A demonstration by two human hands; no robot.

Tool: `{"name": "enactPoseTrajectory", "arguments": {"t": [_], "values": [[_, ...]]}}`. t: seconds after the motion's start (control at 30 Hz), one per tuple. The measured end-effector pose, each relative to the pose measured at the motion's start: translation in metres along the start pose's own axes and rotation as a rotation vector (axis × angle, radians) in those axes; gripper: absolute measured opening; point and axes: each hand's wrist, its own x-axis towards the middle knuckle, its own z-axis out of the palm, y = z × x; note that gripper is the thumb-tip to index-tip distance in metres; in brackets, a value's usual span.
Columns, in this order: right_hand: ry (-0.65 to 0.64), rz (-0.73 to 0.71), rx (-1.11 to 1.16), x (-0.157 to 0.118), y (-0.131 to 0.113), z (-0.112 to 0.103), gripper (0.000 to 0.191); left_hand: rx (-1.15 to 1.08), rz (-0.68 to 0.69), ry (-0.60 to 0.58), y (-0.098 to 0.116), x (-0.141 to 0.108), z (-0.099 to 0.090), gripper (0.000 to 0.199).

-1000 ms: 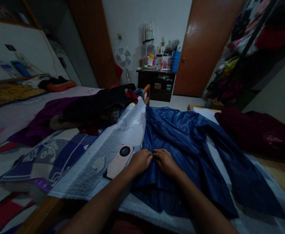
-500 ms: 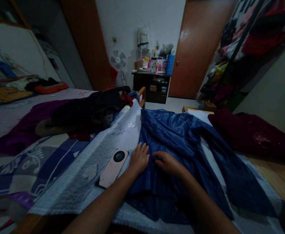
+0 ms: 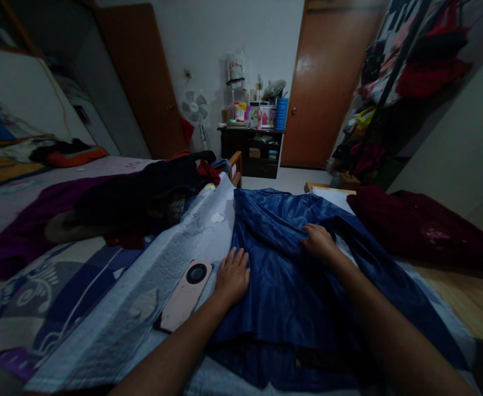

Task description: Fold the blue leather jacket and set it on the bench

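Note:
A dark blue shiny jacket (image 3: pixel 274 286) lies spread over a pale bed cover, one sleeve reaching to the lower right. My left hand (image 3: pixel 232 276) rests flat on its left edge, fingers spread. Farther right, my right hand (image 3: pixel 320 242) is on the upper part of the jacket with its fingers bent together; whether they pinch the fabric is too dark to tell. A pink phone (image 3: pixel 184 297) with a round black camera ring lies on the cover just left of my left hand.
Dark clothes (image 3: pixel 142 190) and a purple garment (image 3: pixel 31 223) are heaped at the left. A maroon garment (image 3: pixel 427 228) lies at the right beside a wooden surface (image 3: pixel 464 297). Beyond the bed stand a fan (image 3: pixel 195 107) and a dark cabinet (image 3: pixel 248 159).
My right hand has moved away from my left hand, up and to the right across the jacket. The jacket's front now lies spread wider. My left hand stays at the left edge.

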Motion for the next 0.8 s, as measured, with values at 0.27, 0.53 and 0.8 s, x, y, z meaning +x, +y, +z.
{"name": "enactPoseTrajectory", "arguments": {"t": [0.27,0.53,0.8], "values": [[-0.035,0.164,-0.113,0.009,0.015,0.038,0.044,-0.020,-0.016,-0.024,0.000,0.001,0.000,0.046],[0.035,0.144,-0.076,0.010,0.014,0.020,0.026,-0.107,-0.046,-0.138,-0.003,0.009,-0.016,0.045],[0.033,0.155,0.099,0.016,0.027,0.005,0.026,-0.154,-0.151,-0.057,-0.010,0.059,-0.039,0.027]]}}
